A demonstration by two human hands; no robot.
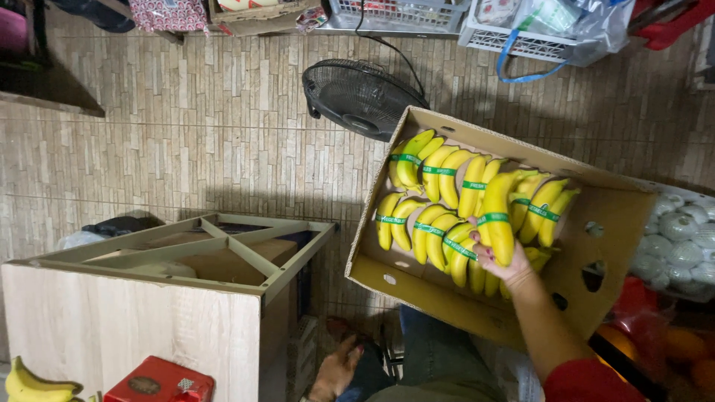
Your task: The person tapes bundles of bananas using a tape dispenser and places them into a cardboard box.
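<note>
The right hand (505, 266) is closed around the lower end of a bunch of yellow-green bananas with a green paper band (497, 219), holding it upright inside the open brown cardboard box (607, 223); the bunch stands just above the other banded banana bunches (432, 179) that lie in two rows across the box floor, and it touches the row nearest the hand; the forearm, in a red sleeve (588, 381), comes in over the box's near wall. The left hand (335, 370) hangs low, below the box's near left corner, fingers loosely curled and holding nothing, resting near the person's dark trouser leg.

Left of the box stands a pale wooden cabinet with an open grey-green frame top (186, 257); at the foot of that cabinet, well apart from the box, lie a red tin-like container (160, 380) and another small bunch of yellow bananas (33, 383). Just behind the box's far left corner sits a black round floor fan (357, 93) on the beige tiled floor (186, 134); beyond the fan, white plastic baskets (521, 33) line the wall. Against the box's right side lie round pale fruits in white foam netting (678, 238), with orange fruits (681, 346) below them.
</note>
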